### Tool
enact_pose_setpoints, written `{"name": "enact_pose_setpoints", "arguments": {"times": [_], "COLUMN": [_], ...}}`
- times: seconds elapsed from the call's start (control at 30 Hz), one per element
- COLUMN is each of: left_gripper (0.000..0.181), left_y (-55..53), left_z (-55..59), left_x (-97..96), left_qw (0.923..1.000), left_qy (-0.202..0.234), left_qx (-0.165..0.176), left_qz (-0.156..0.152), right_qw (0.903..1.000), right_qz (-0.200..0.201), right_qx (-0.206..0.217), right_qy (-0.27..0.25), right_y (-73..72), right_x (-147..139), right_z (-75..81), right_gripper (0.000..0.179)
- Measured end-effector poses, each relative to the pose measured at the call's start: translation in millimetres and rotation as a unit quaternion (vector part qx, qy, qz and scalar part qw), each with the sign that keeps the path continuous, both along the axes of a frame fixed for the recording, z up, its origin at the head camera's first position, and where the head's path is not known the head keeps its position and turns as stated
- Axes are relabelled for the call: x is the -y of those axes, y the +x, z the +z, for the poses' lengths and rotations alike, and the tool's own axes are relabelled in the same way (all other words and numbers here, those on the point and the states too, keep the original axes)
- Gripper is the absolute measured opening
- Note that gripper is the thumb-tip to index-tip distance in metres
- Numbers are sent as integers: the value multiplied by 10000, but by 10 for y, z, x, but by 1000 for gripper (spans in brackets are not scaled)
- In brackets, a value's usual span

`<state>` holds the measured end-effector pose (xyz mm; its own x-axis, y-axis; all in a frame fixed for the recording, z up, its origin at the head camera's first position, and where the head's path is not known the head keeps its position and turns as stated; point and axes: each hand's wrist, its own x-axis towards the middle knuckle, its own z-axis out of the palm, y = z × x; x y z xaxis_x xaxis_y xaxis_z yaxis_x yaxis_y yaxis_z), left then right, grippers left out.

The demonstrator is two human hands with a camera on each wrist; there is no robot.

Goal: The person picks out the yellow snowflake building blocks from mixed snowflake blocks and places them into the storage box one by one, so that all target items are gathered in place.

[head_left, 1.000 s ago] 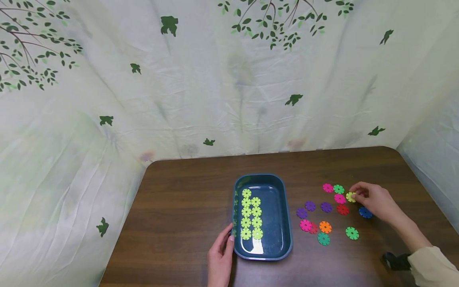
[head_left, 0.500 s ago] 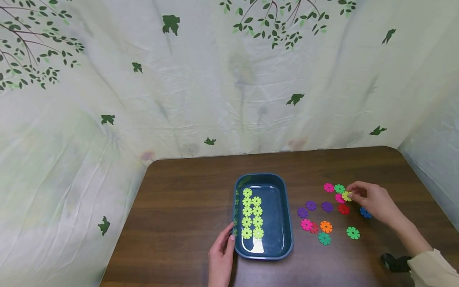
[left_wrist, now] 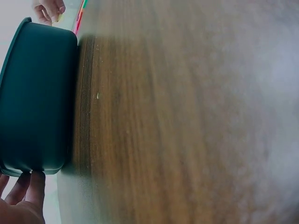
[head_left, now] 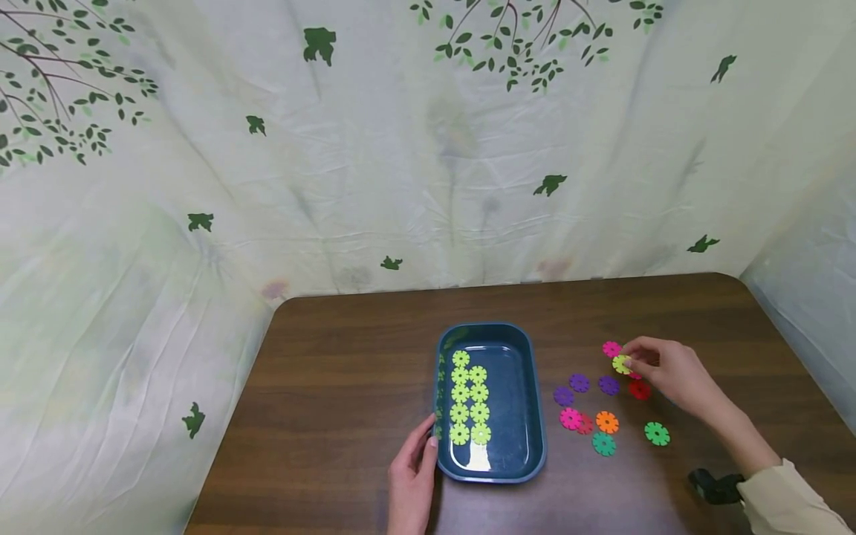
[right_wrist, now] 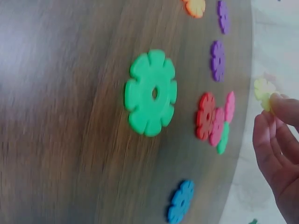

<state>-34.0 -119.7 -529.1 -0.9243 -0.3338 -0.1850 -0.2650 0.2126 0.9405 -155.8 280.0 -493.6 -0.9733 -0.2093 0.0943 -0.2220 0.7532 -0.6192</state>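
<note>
Thumb and fingertips of my right hand (head_left: 678, 375) pinch a yellow flower-shaped plastic disc (head_left: 621, 364), seen raised off the table in the right wrist view. Below and around that hand lie loose discs, among them a pink one (head_left: 611, 348), a red one (head_left: 640, 390) and a green one (right_wrist: 151, 93). My left hand (head_left: 412, 479) grips the left edge of a dark blue tray (head_left: 511, 409); in the left wrist view its fingers (left_wrist: 35, 191) press under the rim. Several yellow discs (head_left: 479, 392) lie inside the tray in two columns, along its left half.
Between tray and right arm lie purple (head_left: 579, 383), orange (head_left: 607, 422) and teal (head_left: 604, 444) discs. A blue disc (right_wrist: 181, 201) shows in the right wrist view. The brown table (head_left: 334, 386) ends at a leaf-printed cloth (head_left: 401, 186) behind.
My right hand has moved left with the yellow disc, passing over the pink and green discs and lifting it. The left hand and tray have stayed in place.
</note>
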Motion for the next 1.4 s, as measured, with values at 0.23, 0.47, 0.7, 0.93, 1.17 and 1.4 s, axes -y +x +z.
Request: {"name": "enact_pose_setpoints", "arguments": {"times": [0.23,0.47,0.7,0.93,1.17,1.4], "left_gripper": [33,33,33,32,32,32], "left_y": [6,15,10,19,17,9], "left_z": [-10,16,11,12,20,20], "left_x": [1,1,2,4,-2,-11], "left_qw": [9998,9999,10000,9999,10000,10000], "left_qy": [63,61,26,33,24,-16], "left_qx": [-175,-108,-53,-164,-63,39], "left_qz": [-35,-21,-11,-15,22,36], "right_qw": [9998,9995,9991,9987,9970,9940], "right_qz": [106,98,130,160,211,266], "right_qx": [42,-111,-216,-212,32,137], "right_qy": [-138,-290,-346,-431,-746,-1049], "right_y": [9,19,36,38,47,58], "right_x": [134,278,433,563,675,797], "right_z": [48,109,178,266,304,319], "right_gripper": [18,17,16,15,15,14]}}
